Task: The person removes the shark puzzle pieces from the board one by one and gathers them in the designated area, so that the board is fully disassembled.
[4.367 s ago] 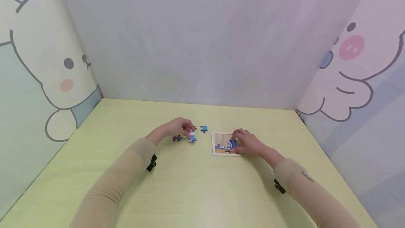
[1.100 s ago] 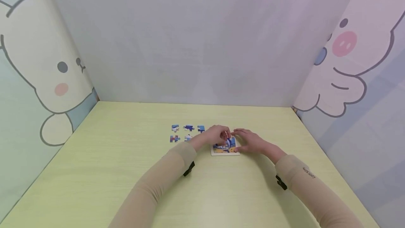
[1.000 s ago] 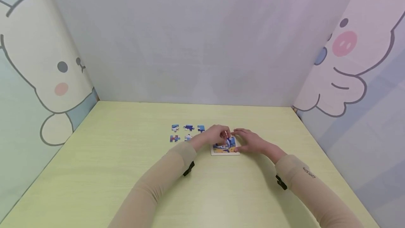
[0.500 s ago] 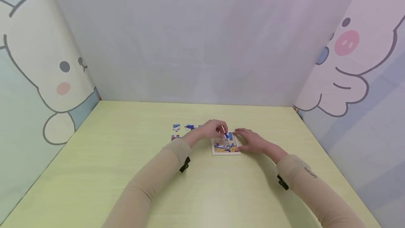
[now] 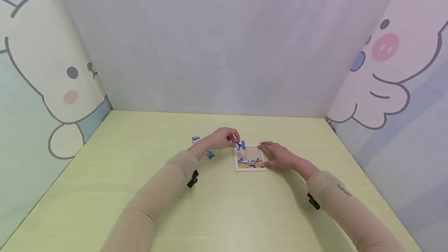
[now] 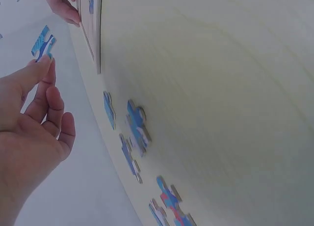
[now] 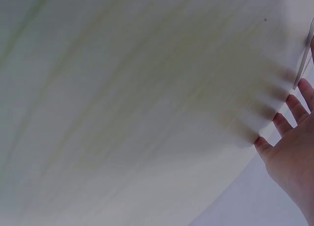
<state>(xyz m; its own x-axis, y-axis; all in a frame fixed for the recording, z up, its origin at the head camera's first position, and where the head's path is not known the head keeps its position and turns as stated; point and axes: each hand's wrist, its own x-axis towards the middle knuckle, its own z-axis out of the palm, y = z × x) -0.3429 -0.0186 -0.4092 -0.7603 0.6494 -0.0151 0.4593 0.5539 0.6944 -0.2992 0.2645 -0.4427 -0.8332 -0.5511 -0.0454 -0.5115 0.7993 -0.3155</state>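
My left hand (image 5: 223, 138) pinches a blue-and-white jigsaw puzzle piece (image 5: 240, 146) between thumb and index finger, above the upper left corner of the puzzle tray. In the left wrist view this puzzle piece (image 6: 44, 43) is raised off the table, with the other fingers loosely bent below it. The square puzzle tray (image 5: 251, 169) has a pale rim and a bare wooden upper part; yellow-and-blue pieces (image 5: 249, 164) fill its lower row. My right hand (image 5: 278, 156) rests at the tray's right edge, thumb at the lower right corner, other fingers spread and touching the table.
Several loose puzzle pieces lie left of the tray, among them one blue piece (image 5: 210, 154) and another (image 5: 195, 139), partly hidden by my left arm. More show in the left wrist view, including a blue-and-red piece (image 6: 169, 199). A grey wall (image 5: 224, 69) stands behind the yellow-green table (image 5: 224, 213).
My left hand first moved from the loose pieces to over the tray. In the last second it has drawn back up and left with the blue-and-white piece. The right hand has barely moved lately.
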